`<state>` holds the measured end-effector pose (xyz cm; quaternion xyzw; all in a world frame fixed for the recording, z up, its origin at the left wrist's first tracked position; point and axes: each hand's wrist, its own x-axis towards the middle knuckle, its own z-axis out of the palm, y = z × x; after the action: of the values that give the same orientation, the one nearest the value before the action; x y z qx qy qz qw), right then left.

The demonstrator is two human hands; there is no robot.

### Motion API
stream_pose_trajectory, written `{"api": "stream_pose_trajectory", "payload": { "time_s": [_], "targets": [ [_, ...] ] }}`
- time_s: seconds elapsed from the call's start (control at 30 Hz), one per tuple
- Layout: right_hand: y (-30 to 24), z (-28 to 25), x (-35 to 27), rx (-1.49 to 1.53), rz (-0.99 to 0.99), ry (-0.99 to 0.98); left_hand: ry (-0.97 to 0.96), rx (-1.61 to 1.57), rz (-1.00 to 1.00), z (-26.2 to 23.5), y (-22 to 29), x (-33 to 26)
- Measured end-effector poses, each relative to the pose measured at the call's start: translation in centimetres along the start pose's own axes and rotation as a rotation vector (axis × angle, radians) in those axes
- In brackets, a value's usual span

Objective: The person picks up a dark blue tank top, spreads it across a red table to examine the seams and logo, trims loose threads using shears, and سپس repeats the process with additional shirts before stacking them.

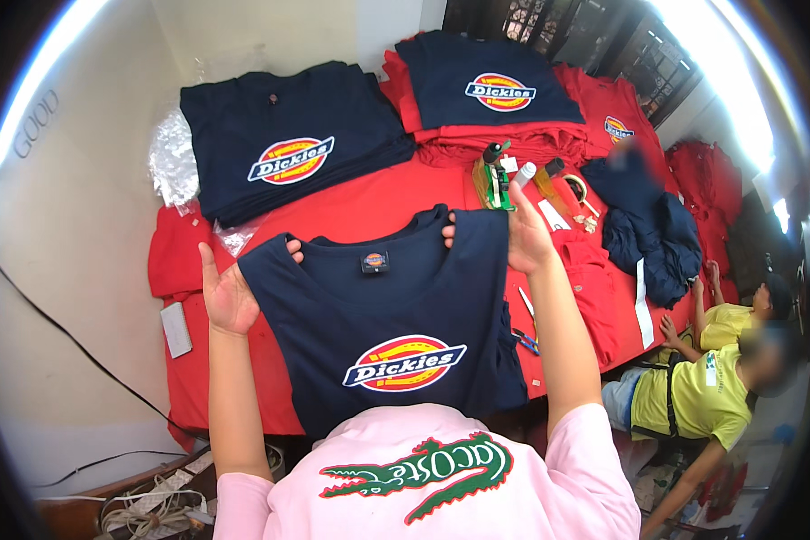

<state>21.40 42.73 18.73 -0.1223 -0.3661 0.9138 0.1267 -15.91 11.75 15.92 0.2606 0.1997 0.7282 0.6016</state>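
Shirt (387, 315) hangs between your hands, soft, light and floppy. Your left hand (229, 292) and right hand (524, 236) each pinch a shoulder by the collar, fingers closed on cloth; keep hold there.

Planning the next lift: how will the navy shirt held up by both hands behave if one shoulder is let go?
The navy shirt looks soft and floppy, hanging from the left hand and right hand; released, that side would likely droop. It seems light. Its hem could drag on the red table cover.

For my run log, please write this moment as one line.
left hand: grips shirt shoulder | right hand: grips other shoulder | navy T-shirt: held up, spread, logo side showing | behind: red table, navy shirt stack
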Motion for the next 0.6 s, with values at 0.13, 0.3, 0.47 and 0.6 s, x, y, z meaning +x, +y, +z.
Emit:
{"api": "stream_pose_trajectory", "payload": {
  "time_s": [0.13, 0.3, 0.47, 0.6],
  "targets": [
    [3.2, -5.5, 5.5, 0.033, 0.040, 0.226, 0.083, -0.004, -0.036, -5.2, -2.0, 2.7],
    [10.2, -9.4, 7.8, -0.186, 0.021, 0.580, 0.492, 0.003, -0.233, -13.8, -6.9, 2.3],
    [13.6, -10.6, -2.0, -0.553, 0.033, 0.652, 0.537, 0.311, -0.281, -14.8, -8.8, -5.8],
    [19.2, -9.3, -12.0, -0.798, -0.005, 0.674, 0.682, 0.470, -0.471, -13.0, -11.4, -15.8]
  ]
}}
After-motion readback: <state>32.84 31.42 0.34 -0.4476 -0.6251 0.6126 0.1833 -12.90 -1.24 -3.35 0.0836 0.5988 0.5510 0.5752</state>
